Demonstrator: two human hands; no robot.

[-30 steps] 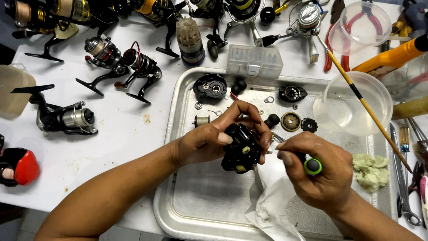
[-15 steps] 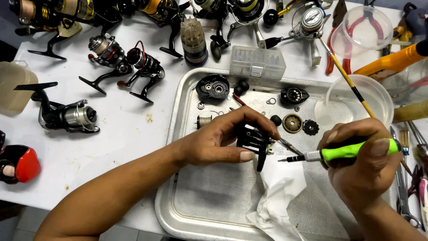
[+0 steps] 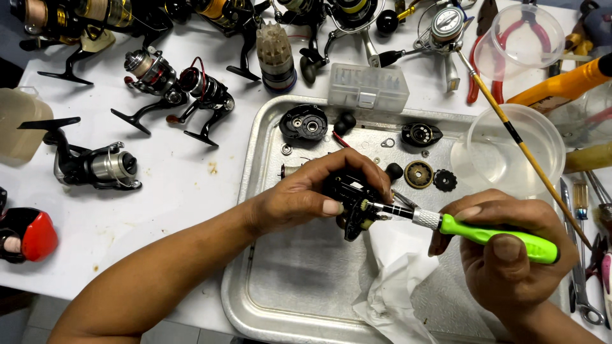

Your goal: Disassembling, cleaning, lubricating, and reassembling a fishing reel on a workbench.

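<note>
A: The left hand (image 3: 299, 204) grips a black reel body (image 3: 350, 204) just above the tray (image 3: 255, 153), fingers clenched around it. The right hand (image 3: 503, 248) wraps a green screwdriver (image 3: 484, 232), its tip set into the reel's side.

B: The risk?

A: The tip could slip off the screw and gouge the body, since the reel hangs unsupported. A freed screw might drop among the loose gears (image 3: 419, 174) or into the cloth (image 3: 395, 280).

B: And the surroundings?

A: A white worktop (image 3: 172, 185), crowded. Spinning reels (image 3: 95, 167) lie left and far, pliers (image 3: 478, 57) and a clear tub (image 3: 510, 150) right.
</note>
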